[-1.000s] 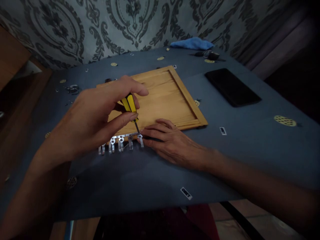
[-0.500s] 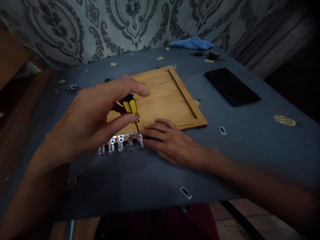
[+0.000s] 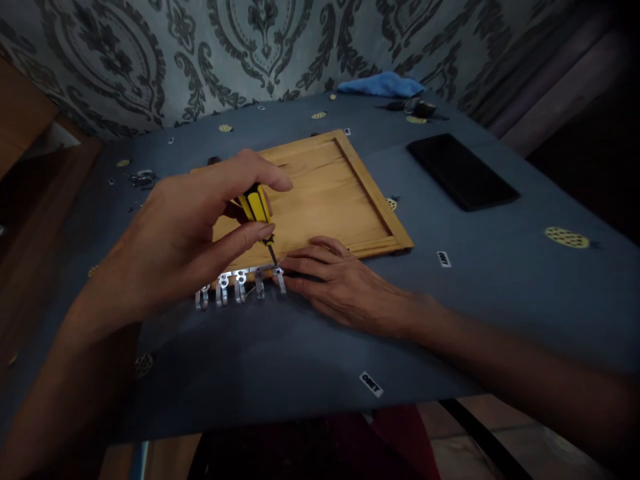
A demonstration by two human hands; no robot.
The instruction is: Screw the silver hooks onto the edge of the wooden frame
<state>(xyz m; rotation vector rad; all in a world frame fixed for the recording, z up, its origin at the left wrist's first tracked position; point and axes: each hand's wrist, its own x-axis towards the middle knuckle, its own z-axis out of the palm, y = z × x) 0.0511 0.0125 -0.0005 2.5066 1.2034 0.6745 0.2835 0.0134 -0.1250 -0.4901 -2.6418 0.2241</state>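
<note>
A yellow and black screwdriver [image 3: 257,207] is held in my left hand [image 3: 185,220], between the thumb and curled fingers with the index finger stretched out above. Its shaft tilts down, and the tip meets the right end of a silver metal hook rail [image 3: 241,275]. The rail, with several curved hooks, lies along the near edge of a framed wooden board [image 3: 320,193]. My right hand [image 3: 345,283] rests on the near edge of this board, its fingertips closed at the rail's right end. The left part of the board is hidden behind my left hand.
A black phone-like slab [image 3: 463,172] lies on the blue tablecloth [image 3: 450,327] to the right. Behind it are a dark tool-like object [image 3: 417,108] and a blue cloth [image 3: 383,85]. Small metal parts [image 3: 143,178] lie at the left. A patterned wall [image 3: 270,53] borders the back.
The screwdriver's handle has leaned slightly further left, and my left index finger has shifted a little to the left. My right hand keeps its place on the board and rail.
</note>
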